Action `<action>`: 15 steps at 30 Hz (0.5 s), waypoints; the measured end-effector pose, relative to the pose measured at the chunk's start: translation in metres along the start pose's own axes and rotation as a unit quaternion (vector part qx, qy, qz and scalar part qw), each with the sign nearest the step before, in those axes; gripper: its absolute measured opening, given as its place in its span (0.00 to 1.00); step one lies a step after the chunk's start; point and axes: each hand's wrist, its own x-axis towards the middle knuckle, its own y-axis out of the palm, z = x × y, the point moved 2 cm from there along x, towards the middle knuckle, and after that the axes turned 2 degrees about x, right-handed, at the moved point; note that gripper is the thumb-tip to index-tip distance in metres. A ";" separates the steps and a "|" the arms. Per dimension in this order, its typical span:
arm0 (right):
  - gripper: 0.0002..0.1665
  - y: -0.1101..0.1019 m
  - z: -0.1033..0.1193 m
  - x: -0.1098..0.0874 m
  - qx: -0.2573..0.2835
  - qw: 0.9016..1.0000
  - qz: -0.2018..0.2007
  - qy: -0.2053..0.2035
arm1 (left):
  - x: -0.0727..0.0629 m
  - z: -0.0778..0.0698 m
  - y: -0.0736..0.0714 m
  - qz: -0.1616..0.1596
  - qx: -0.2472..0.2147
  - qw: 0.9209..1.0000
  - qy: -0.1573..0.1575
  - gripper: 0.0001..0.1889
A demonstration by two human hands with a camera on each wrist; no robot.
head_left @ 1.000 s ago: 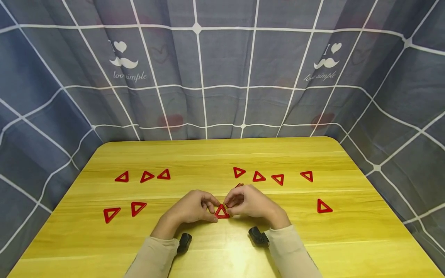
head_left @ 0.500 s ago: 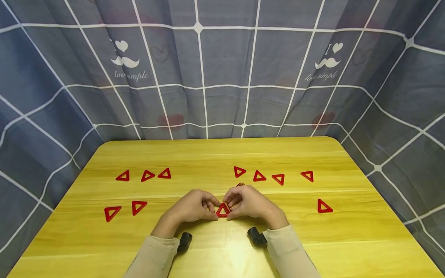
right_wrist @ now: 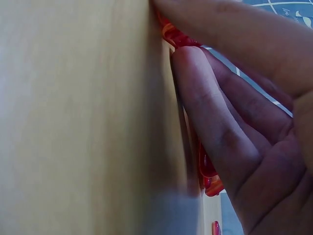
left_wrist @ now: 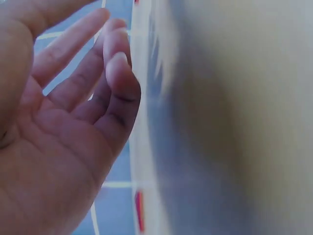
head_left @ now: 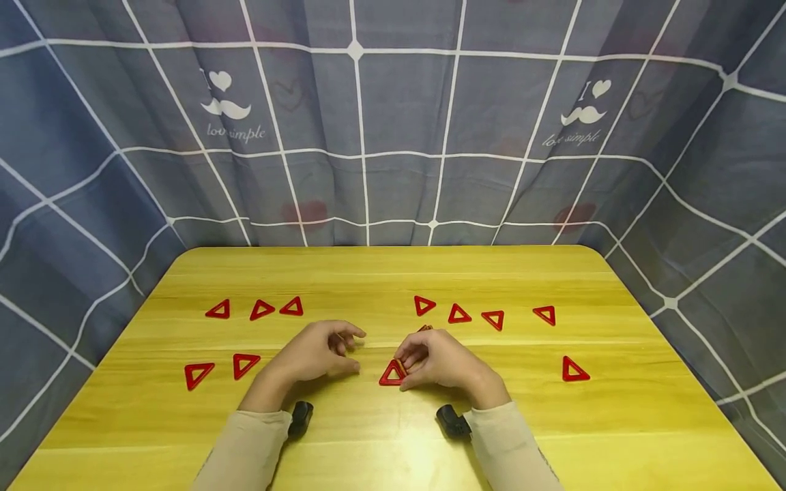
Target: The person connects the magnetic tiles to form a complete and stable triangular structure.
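Observation:
A hollow red plastic triangle lies flat near the middle of the table. Along its right side stands another red piece, mostly covered by my right hand. The thumb and fingertips of that hand pinch the pieces' right edge; red plastic shows between them in the right wrist view. My left hand hovers apart to the left, its fingers loosely bent and nothing in them, as the left wrist view of the hand confirms. Just behind my right hand, more red triangle pieces peek out, largely hidden.
Several loose red triangles lie around on the wooden table: a left group, two nearer ones including a triangle, a right group and a lone triangle. A grey checked curtain surrounds the table.
My left hand has let go of the red triangle and drawn back left, its fingers spreading. The right hand stays at the pieces, nearly unmoved.

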 end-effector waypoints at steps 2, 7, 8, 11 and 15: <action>0.20 0.000 0.000 -0.001 0.001 1.000 -0.002 0.004 | -0.001 0.006 -0.014 -0.019 0.014 1.000 -0.012 0.25; 0.20 0.000 0.001 -0.001 0.005 1.000 -0.008 0.007 | 0.001 0.022 -0.054 -0.061 0.068 0.995 -0.033 0.28; 0.20 0.000 0.000 -0.001 0.006 1.000 -0.008 0.007 | 0.001 0.026 -0.061 -0.067 0.080 0.994 -0.038 0.28; 0.20 0.000 0.000 -0.001 0.010 1.000 -0.006 0.009 | 0.001 0.036 -0.080 -0.075 0.111 0.990 -0.047 0.29; 0.21 0.000 -0.001 -0.001 0.011 1.000 -0.007 0.013 | 0.001 0.046 -0.095 -0.070 0.155 0.985 -0.040 0.28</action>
